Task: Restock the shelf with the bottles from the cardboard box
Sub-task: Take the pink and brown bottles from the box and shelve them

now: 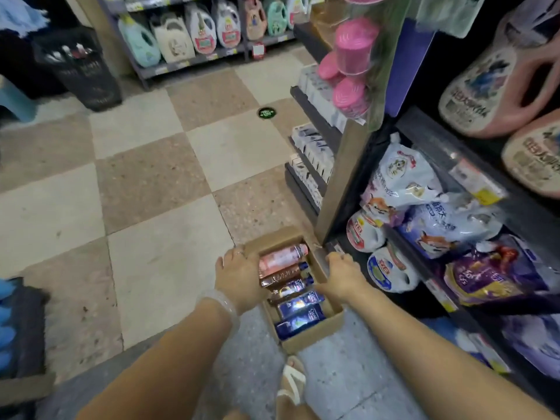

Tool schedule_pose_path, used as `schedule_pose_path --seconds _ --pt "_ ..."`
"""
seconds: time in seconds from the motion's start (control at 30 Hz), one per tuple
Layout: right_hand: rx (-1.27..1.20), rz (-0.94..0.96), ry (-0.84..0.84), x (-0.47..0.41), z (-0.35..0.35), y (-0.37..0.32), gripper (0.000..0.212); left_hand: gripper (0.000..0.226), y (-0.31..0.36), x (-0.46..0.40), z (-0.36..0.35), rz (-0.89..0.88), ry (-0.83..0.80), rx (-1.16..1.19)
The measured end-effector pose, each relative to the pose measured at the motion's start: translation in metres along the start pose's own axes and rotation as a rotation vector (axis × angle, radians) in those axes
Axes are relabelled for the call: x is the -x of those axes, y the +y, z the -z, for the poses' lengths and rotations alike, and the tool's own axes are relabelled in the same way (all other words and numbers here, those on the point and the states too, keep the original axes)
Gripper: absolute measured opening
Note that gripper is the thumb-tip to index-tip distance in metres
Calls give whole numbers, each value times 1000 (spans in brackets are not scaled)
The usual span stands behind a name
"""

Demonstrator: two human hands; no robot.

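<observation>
An open cardboard box (315, 333) sits on the floor at the foot of the shelf unit (342, 183). Several bottles lie side by side in it: a pink one (281, 257) at the far end, a brown one (283, 275) behind it, and dark blue ones (300, 321) nearer me. My left hand (239, 277) grips the box's left wall. My right hand (344, 272) grips the box's right wall beside the shelf post.
The shelf on the right holds white and purple refill bags (403, 180) and pink detergent jugs (497, 74). A dark basket (81, 68) stands far left by another shelf of jugs. My sandalled foot (292, 386) is just behind the box. Checkered floor tiles stretch to the left.
</observation>
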State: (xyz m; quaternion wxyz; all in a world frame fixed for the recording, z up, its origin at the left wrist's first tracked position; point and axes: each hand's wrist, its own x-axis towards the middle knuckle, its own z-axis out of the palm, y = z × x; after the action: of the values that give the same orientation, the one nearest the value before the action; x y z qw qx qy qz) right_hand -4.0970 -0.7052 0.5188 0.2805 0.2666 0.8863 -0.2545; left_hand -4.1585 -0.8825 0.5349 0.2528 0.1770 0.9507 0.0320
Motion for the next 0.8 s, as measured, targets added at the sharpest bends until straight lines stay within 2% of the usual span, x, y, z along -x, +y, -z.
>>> schedule_pose_path --seconds 0.17,0.43,0.6,0.8 --pt "-91 -134 -46 -65 13 -21 71 78 -16 -96 27 -76 -81 -31" --pt "-329 -460 -58 -173 -13 -43 75 78 -32 -268 16 -344 -219 -230" --pt "-501 -580 -73 -226 -60 -60 76 81 -43 -336 -19 -463 -309 -389" --pt "-641 -630 -66 -295 -125 -56 66 76 -45 -383 -110 -542 -401 -475"
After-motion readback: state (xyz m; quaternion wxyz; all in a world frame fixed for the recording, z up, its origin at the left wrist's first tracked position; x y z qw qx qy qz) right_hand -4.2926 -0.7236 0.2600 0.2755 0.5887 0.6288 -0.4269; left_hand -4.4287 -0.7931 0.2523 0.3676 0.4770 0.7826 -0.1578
